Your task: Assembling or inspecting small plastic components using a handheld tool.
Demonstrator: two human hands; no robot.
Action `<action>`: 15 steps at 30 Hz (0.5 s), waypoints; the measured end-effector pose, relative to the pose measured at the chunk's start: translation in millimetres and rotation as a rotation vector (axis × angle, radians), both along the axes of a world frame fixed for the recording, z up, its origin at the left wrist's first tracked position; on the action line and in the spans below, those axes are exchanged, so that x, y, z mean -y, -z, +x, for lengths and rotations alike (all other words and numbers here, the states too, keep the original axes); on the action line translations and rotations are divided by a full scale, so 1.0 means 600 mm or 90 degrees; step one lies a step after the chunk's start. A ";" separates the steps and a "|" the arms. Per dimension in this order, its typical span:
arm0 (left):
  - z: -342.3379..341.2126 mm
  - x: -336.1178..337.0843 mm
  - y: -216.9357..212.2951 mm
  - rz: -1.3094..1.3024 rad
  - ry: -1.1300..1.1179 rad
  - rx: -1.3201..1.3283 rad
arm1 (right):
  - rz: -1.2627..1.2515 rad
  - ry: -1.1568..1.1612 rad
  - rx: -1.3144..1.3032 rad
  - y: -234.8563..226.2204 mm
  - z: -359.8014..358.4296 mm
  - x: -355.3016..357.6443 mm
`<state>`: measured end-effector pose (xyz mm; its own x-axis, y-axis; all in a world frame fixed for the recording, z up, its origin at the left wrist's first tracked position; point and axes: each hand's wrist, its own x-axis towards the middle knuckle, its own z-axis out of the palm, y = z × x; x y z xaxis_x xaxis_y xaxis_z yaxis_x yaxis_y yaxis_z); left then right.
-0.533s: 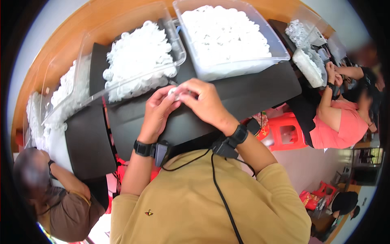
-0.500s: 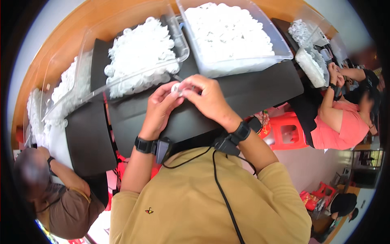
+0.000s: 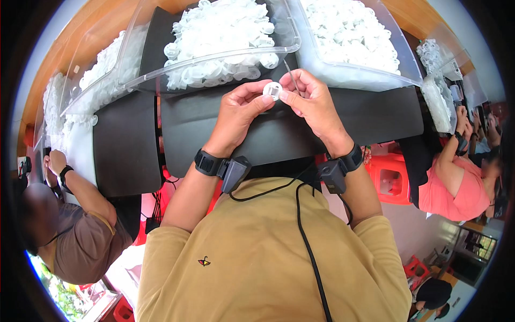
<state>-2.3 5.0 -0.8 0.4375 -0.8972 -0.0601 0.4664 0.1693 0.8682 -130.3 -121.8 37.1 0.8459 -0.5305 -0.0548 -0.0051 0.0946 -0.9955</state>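
Note:
Over the dark table (image 3: pixel 214 138), my left hand (image 3: pixel 241 111) pinches a small round white plastic piece (image 3: pixel 272 90) by its edge. The piece has rectangular cutouts in its face. My right hand (image 3: pixel 312 102) is closed on a thin, pointed metal tool (image 3: pixel 293 76), its tip sticking up past the fingers. The right thumb and fingertips meet the right edge of the white piece or come very close to it. What kind of tool it is I cannot make out.
Ahead, a clear plastic bin (image 3: pixel 289 49) holds a heap of white pieces (image 3: pixel 222 35). A second bin (image 3: pixel 370 80) stands to its right, also filled. Co-workers sit at the left (image 3: pixel 86 236) and right (image 3: pixel 456 185). A red stool (image 3: pixel 387 180) is beside the table.
The view has shifted, and the scene sits differently in it. My hands have drawn slightly apart, so the white piece's face and the metal tool now show plainly.

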 end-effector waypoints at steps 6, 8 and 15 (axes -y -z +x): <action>0.004 0.001 -0.001 -0.002 0.018 -0.033 | -0.080 -0.004 -0.020 -0.012 0.004 -0.001; 0.003 0.000 -0.004 -0.005 0.021 -0.044 | -0.026 -0.009 -0.012 -0.005 0.007 0.003; -0.002 0.004 -0.003 -0.032 -0.001 0.007 | 0.101 0.048 0.014 0.003 0.016 -0.010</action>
<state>-3.2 2.7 1.1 0.4395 -0.8982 -0.0102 0.4569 0.2138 0.8634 -120.6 -115.9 35.4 0.8059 -0.5789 -0.1244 0.0298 0.2495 -0.9679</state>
